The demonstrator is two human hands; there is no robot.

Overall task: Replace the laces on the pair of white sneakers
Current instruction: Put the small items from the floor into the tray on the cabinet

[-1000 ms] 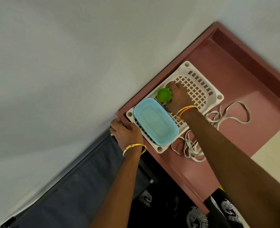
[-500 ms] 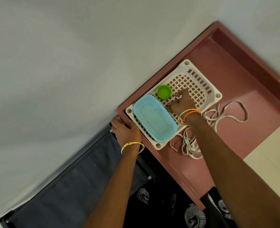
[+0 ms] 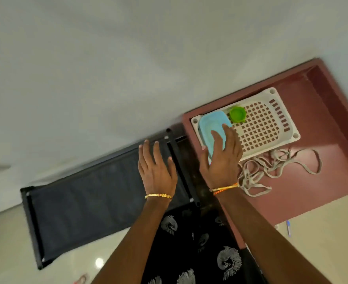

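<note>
- The laces [image 3: 271, 167] are seen as a loose grey-white tangle lying on the maroon desk [image 3: 322, 124], just beside the near edge of the white perforated tray [image 3: 271, 93].
- No white sneakers are visible in the head view; their position cannot be told.
- The right hand [image 3: 222, 158] is held with fingers [image 3: 230, 138] straight and slightly spread, nothing gripped. It lies over the near end of the light blue tub [image 3: 212, 121], which sits in the tray; whether the tub is touched cannot be told.
- The left hand [image 3: 156, 169] is held over the dark fabric rack [image 3: 91, 199], well apart from the desk, fingers straight and spread wide, nothing held.
- A green cap [image 3: 237, 114] stands in the tray just beyond the tub.
- Deciding relation: the laces lie to the right of the right hand, starting close beside its wrist and running away towards the right along the desk. The long axis of the tangle is judged to run roughly parallel to the tray's near edge.
- The right hand is clearly the nearer of the two; the left is separated from the laces by the right arm.
- It is judged that the laces are not yet taken up, and that a sideways reach to the right by the right hand is what collection calls for.
- Risk noted: the strands are looped over one another, so snagging is likely if one strand is pulled alone.
</note>
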